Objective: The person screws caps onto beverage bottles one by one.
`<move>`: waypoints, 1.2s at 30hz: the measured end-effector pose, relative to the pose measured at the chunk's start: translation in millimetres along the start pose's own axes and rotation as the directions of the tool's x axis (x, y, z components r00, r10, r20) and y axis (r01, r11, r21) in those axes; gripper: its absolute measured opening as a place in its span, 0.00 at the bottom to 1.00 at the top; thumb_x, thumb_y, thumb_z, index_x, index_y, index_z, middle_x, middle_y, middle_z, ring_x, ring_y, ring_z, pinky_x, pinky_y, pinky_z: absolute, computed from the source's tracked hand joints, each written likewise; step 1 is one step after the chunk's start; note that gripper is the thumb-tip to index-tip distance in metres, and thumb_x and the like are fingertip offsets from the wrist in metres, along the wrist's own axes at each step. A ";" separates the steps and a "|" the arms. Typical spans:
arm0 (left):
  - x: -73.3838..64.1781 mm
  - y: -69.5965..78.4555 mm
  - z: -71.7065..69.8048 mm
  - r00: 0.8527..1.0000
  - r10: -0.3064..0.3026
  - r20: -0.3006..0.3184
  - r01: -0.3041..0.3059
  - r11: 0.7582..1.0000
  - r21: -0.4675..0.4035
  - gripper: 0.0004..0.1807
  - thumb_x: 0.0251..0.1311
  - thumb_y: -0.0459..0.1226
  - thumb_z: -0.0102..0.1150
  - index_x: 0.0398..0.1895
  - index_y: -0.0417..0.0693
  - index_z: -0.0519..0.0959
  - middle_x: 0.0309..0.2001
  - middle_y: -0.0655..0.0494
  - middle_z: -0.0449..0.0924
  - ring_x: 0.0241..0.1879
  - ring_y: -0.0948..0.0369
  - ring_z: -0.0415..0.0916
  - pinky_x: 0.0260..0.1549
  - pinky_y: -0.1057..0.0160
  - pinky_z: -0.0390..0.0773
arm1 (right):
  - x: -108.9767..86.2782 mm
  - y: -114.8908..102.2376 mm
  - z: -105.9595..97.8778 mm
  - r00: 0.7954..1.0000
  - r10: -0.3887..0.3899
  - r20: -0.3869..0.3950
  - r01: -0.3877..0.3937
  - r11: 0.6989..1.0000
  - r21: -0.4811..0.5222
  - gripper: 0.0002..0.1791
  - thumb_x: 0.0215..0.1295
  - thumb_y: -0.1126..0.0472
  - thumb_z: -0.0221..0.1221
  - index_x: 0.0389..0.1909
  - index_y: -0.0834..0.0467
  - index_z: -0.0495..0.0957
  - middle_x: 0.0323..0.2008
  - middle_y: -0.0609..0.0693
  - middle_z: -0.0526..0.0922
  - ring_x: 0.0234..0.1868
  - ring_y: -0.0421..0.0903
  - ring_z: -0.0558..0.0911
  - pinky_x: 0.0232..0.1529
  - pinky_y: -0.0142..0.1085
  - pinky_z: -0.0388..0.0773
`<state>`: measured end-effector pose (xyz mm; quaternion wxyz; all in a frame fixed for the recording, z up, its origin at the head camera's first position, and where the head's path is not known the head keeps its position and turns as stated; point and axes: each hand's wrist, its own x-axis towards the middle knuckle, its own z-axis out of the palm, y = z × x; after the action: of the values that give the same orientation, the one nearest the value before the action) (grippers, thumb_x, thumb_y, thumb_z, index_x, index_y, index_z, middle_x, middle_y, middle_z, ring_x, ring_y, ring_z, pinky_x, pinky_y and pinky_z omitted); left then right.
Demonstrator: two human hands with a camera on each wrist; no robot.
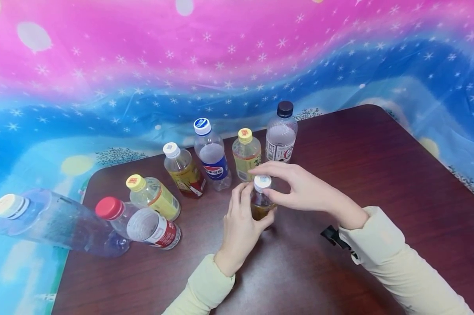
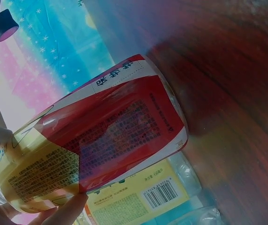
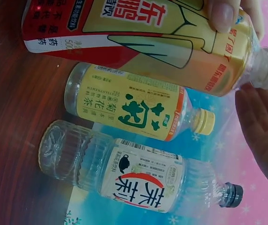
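Note:
A small bottle (image 2: 119,122) with a red and gold label is gripped by my left hand (image 1: 240,223) low in the head view. The fingers lie round its upper body. Its white cap (image 1: 263,182) faces up. My right hand (image 1: 296,186) reaches over from the right, with thumb and forefinger on opposite sides of the cap, pinching it. In the right wrist view the same bottle fills the top, and the right hand (image 3: 265,126) lies beside its neck. Just behind stands a yellow-capped bottle (image 1: 245,153), its label pale yellow.
A dark-capped bottle (image 1: 282,135), a blue-labelled Pepsi bottle (image 1: 213,159) and another red-and-gold bottle (image 1: 185,173) line the back. Leftward stand a second yellow-capped bottle (image 1: 158,199), a red-capped bottle (image 1: 150,227) and a large bluish bottle (image 1: 71,223). A patterned cloth (image 1: 221,57) hangs behind the table (image 1: 378,175).

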<state>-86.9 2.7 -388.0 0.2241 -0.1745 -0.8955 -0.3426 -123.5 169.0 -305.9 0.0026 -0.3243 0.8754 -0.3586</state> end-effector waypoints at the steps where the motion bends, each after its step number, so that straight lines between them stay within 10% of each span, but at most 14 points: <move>1: 0.1 0.1 0.2 1.000 0.001 0.000 -0.001 1.000 0.001 0.40 0.43 0.47 0.74 0.60 0.45 0.67 0.54 0.48 0.71 0.49 0.53 0.77 0.35 0.54 0.83 | -0.5 0.7 -0.7 1.000 -0.013 -0.003 0.013 1.000 -0.001 0.22 0.61 0.62 0.60 0.57 0.57 0.76 0.56 0.51 0.79 0.56 0.46 0.78 0.55 0.47 0.76; 22: -0.4 0.0 1.2 1.000 0.010 -0.019 -0.010 1.000 0.001 0.40 0.43 0.47 0.74 0.60 0.45 0.67 0.52 0.48 0.71 0.48 0.53 0.77 0.34 0.54 0.83 | 3.5 -1.1 -0.7 0.992 0.088 -0.087 -0.089 0.996 -0.004 0.17 0.53 0.59 0.69 0.44 0.56 0.79 0.41 0.47 0.83 0.42 0.40 0.79 0.44 0.37 0.78; 36: -0.4 0.7 0.4 1.000 -0.004 0.003 0.004 1.000 0.000 0.40 0.44 0.47 0.73 0.60 0.45 0.67 0.53 0.48 0.70 0.48 0.53 0.78 0.35 0.54 0.83 | -2.8 2.3 -6.6 0.998 0.008 -0.059 -0.008 1.000 0.005 0.17 0.60 0.63 0.62 0.51 0.58 0.80 0.48 0.49 0.83 0.51 0.44 0.81 0.53 0.45 0.77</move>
<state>-86.4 3.4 -388.1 0.2220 -0.1730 -0.8963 -0.3428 -124.1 176.0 -303.2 -0.0211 -0.3101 0.8753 -0.3703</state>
